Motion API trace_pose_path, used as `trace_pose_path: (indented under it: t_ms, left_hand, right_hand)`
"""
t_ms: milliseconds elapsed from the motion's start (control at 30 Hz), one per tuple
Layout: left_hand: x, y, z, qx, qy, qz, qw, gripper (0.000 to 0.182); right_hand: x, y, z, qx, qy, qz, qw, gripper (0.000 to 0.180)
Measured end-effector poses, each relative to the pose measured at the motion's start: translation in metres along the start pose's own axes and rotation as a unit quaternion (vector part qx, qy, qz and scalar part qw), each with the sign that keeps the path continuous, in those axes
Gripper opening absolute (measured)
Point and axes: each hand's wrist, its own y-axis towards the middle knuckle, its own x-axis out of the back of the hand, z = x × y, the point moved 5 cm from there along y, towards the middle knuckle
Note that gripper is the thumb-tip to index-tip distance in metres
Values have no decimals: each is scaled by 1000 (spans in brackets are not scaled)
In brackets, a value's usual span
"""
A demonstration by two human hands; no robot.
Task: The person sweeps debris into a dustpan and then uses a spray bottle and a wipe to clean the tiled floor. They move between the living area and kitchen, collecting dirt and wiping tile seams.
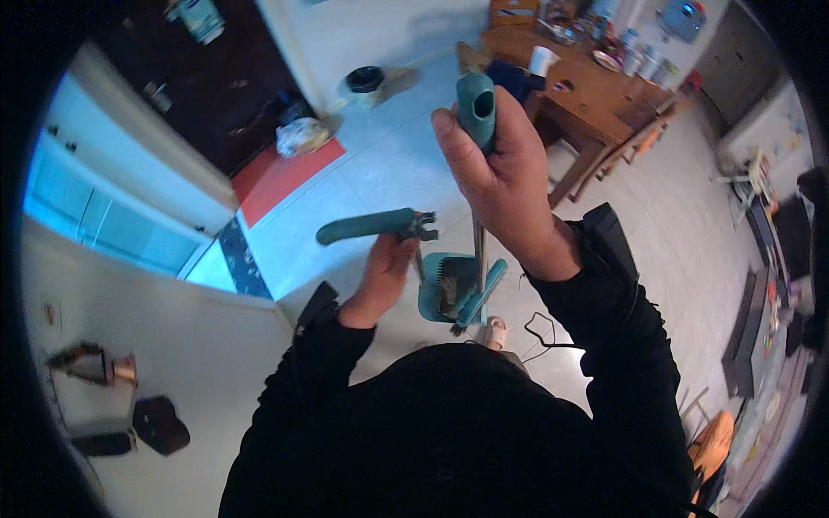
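My right hand (pixel 508 175) grips the green handle end (pixel 476 107) of a broom, with the thumb along its side and a hole showing at the tip. The broom's stick drops to a teal broom head (pixel 480 294) with dark bristles, at the right edge of the dustpan. Lower and to the left, my left hand (pixel 383 278) is closed on the green handle (pixel 366 225) of the long-handled dustpan, below its clip. The teal dustpan (pixel 429 305) is low in front of me and holds greyish debris (pixel 448 288); dark comb teeth line one side.
Ahead right stands a wooden table (pixel 589 107) with cups and containers. A black-lined bin (pixel 366 87) is by the wall. A plastic bag (pixel 301 136) lies by the red doormat (pixel 285 181) at the dark door (pixel 194 84). A dark cord (pixel 544 333) loops near my slippered foot (pixel 497 331).
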Motion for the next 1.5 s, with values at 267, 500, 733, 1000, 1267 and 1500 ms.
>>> trace_pose_path:
  t_ms: [267,500,733,1000,1267,1500]
  left_hand:
    - [49,-71,-28,-2,90,-122,988,52]
    - [96,-97,-31,19,-145,-312,939,67]
    - [158,-151,-22,148,-24,-416,897,42]
    - [243,-321,122,106,27,-559,822,41]
    - [274,-436,203,192,126,-645,729,50]
    - [290,-483,235,250,152,-647,704,58]
  right_hand:
    - [-106,-20,76,-12,129,-2,992,18]
    - [-178,-49,120,77,173,10,982,15]
    - [-251,-91,125,103,152,166,969,32]
    - [-199,-166,1,-88,21,404,910,19]
    - [-112,-214,-71,-357,-3,470,807,14]
    - [-108,-201,-103,-449,44,386,805,15]
